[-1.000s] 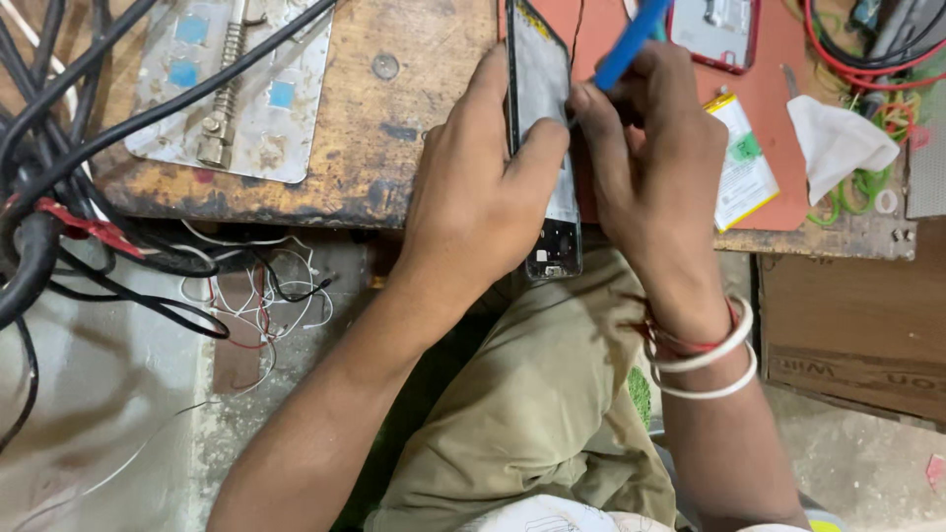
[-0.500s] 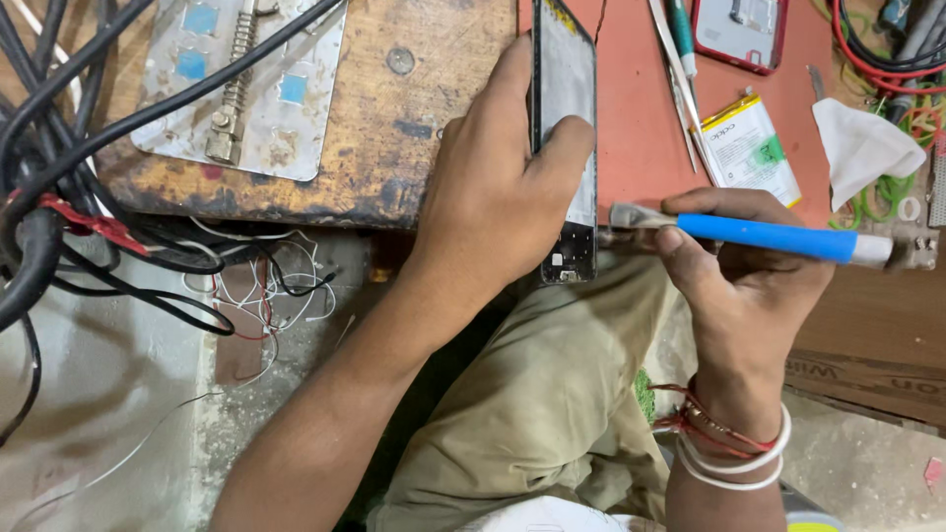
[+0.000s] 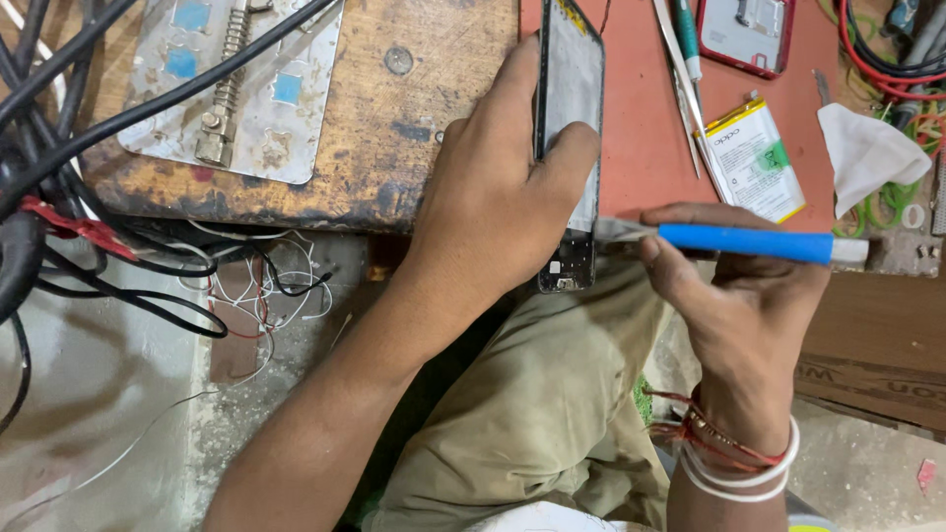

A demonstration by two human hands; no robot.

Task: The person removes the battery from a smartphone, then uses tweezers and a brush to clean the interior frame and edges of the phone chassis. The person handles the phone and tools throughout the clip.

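Observation:
My left hand point(image 3: 498, 192) grips a black phone frame point(image 3: 570, 108) on edge, over the near edge of the wooden bench; its lower end sticks out past my thumb. My right hand point(image 3: 734, 291) holds a blue-handled tool point(image 3: 749, 243) level, its flat metal tip touching the frame's right side just below my left thumb. White and red bangles circle my right wrist.
An orange mat point(image 3: 650, 128) carries tweezers point(image 3: 680, 74), a phone battery point(image 3: 754, 158), a red-edged phone back point(image 3: 749, 30) and a white cloth point(image 3: 867, 148). A metal clamp plate point(image 3: 236, 89) lies on the worn bench top. Black cables point(image 3: 59, 148) and thin wires hang at left.
My right hand dropped from the top of the frame to its right side, turning the blue tool from upright to level. Since half a second ago the hands barely moved.

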